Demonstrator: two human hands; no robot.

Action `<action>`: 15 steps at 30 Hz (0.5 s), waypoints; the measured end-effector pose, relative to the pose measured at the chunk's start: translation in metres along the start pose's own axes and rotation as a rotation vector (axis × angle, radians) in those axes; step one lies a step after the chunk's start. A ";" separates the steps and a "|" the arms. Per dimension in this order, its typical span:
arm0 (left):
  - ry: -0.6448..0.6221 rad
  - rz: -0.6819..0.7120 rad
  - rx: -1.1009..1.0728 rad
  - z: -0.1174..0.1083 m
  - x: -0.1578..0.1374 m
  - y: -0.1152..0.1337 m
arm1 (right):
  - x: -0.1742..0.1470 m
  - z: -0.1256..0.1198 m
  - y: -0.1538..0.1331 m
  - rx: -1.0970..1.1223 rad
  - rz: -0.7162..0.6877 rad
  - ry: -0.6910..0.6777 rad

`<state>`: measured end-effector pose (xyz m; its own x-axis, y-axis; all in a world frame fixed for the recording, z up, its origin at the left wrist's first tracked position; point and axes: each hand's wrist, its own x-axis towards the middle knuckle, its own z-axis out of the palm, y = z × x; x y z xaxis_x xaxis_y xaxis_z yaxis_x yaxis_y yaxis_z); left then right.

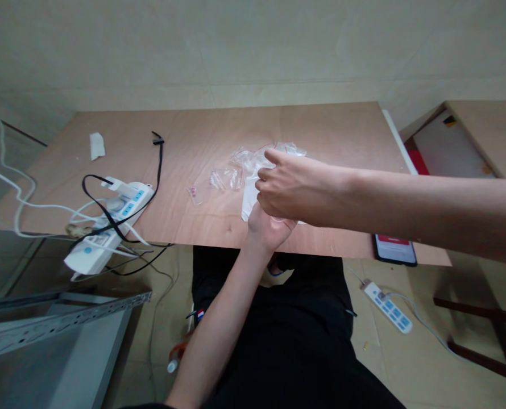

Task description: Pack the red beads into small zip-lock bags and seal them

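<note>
My right hand [287,183] reaches in from the right, back upward, with its fingers curled closed. Whatever it may hold is hidden beneath it. Directly below it, my left hand [266,227] is turned palm up at the table's front edge. The right hand covers the left hand's fingers, and a small clear edge shows between the two. Clear zip bags [253,160] with red seal lines lie crumpled just behind and left of the hands. A white sheet [248,199], perhaps paper, lies partly under the hands.
A white power strip [136,201] with tangled cables hangs over the table's left front edge. A paper scrap [96,146] and a black cable end [158,140] lie farther back. A phone [393,251] sits under my right forearm. Another power strip [388,307] is on the floor.
</note>
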<state>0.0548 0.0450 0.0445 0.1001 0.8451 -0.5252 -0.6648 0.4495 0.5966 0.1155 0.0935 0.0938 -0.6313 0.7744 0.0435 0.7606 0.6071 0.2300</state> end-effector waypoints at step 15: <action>-0.085 -0.078 -0.274 0.006 -0.003 -0.001 | -0.032 0.004 0.055 0.752 0.031 0.140</action>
<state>0.0592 0.0438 0.0492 0.2126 0.8375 -0.5035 -0.8267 0.4289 0.3643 0.1778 0.1032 0.1016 -0.5829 0.7938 0.1735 0.6453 0.5820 -0.4948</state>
